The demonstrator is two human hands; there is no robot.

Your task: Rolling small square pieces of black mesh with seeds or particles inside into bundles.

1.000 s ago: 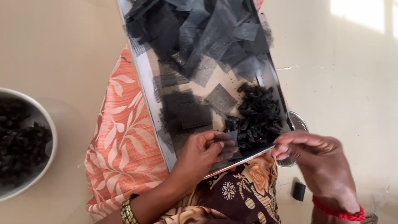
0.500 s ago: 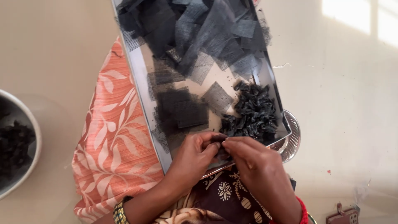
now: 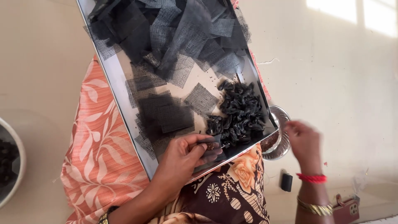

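Left hand (image 3: 186,155) pinches a limp, light mesh square (image 3: 209,145) by its gathered edges – right hand (image 3: 302,139) blurred, grip unclear

A metal tray (image 3: 120,89) carries black net squares (image 3: 174,118) and bundles (image 3: 242,112).

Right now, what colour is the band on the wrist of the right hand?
Red: a thin red band with a gold bangle below it, seen in the head view.
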